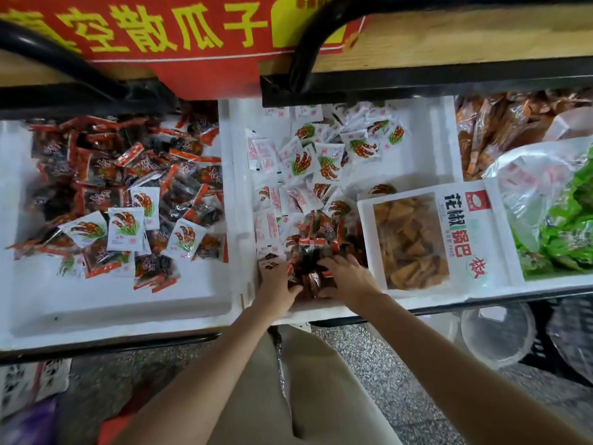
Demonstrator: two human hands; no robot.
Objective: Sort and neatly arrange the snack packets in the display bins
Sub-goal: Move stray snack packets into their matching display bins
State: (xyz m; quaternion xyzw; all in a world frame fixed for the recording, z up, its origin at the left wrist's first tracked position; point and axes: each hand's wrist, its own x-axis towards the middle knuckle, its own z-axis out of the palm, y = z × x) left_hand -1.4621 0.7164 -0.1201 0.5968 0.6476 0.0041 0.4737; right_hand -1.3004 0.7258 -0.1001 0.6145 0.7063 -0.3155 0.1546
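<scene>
A clump of dark packets [316, 248], red-edged and black, is gathered at the near end of the middle bin [426, 155], a white foam tray. The clump is grasped from both sides. The left hand [278, 281] is pressed against its left flank, the thumb hooked under the near edge and the fingers buried among the wrappers. The right hand [348, 276] is laid over the near right part, its fingers [327, 263] spread and curled onto the packets. Both hands are blurred by motion.

Behind the clump, the rest of the middle bin is filled with white packets [324, 162] printed in red and green, lying loose and at all angles. The left bin [96, 300] is mostly heaped with the same dark kind, and a few stray white ones [125, 228] are scattered on top near its front. A flat windowed crisp pack [430, 239] is propped just right of the hands, and green packets in a clear bag [568, 226] are seen beyond it. A red banner [160, 30] with yellow characters is hung above.
</scene>
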